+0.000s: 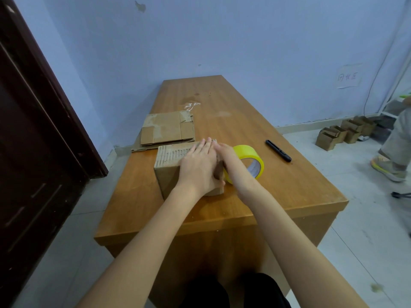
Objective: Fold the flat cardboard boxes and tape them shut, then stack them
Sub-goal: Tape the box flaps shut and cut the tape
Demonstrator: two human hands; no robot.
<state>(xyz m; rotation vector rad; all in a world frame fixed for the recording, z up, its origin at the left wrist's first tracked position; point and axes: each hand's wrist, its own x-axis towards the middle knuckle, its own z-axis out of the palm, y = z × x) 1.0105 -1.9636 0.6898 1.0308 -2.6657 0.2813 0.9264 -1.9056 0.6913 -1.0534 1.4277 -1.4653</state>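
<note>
A folded-up cardboard box [169, 167] stands on the wooden table [278, 174] near its front left. My left hand [198, 162] lies flat on the box top with straight fingers, pressing it down. My right hand [230, 157] rests with straight fingers along the box's right top edge, beside my left hand. Right behind my right hand sits a yellow tape roll [252, 160], touching the box's right side. Flat cardboard boxes [168, 130] lie stacked on the table just beyond the folded box.
A black utility knife [278, 150] lies on the table right of the tape. A scrap of clear tape [191, 105] sits further back. Several folded boxes [340, 134] stand on the floor at the right wall, near another person's leg [398, 138]. A dark door [33, 130] is on the left.
</note>
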